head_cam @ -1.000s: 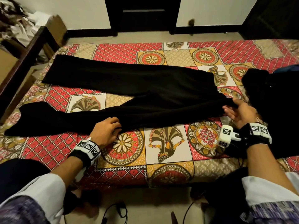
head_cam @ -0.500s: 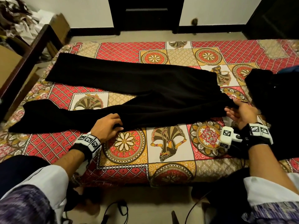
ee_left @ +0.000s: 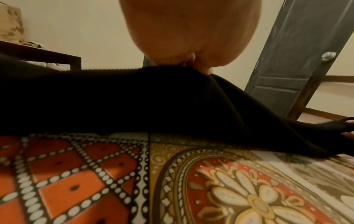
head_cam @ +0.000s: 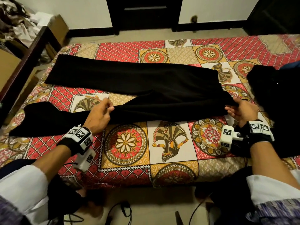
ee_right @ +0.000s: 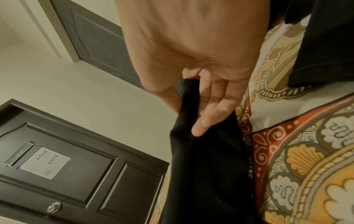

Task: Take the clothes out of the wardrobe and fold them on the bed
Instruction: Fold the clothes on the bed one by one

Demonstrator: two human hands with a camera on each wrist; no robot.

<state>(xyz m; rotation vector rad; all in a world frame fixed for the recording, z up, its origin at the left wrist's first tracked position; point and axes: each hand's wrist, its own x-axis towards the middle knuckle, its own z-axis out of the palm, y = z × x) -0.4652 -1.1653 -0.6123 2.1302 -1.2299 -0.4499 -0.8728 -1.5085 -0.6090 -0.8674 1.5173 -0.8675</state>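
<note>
Black ribbed trousers (head_cam: 146, 85) lie spread across the patterned bed (head_cam: 175, 161), legs pointing left. My left hand (head_cam: 103, 111) pinches the near leg around its middle and holds that fold raised off the sheet; in the left wrist view the black trousers (ee_left: 134, 98) hump up under my left hand (ee_left: 193, 65). My right hand (head_cam: 238, 109) grips the waist end of the near side; the right wrist view shows the thumb and fingers (ee_right: 206, 121) clamping the black trousers (ee_right: 201, 174) there.
A pile of other black clothes (head_cam: 279, 108) lies on the bed's right side, just beyond my right hand. A dark wooden table (head_cam: 27, 51) with clutter stands at the left. Dark doors (head_cam: 144, 13) and floor lie past the bed. Cables trail on the floor near my feet.
My left hand has moved away from me and lifted, raising the near trouser leg off the sheet. My right hand keeps its hold on the waist end and has lifted slightly.
</note>
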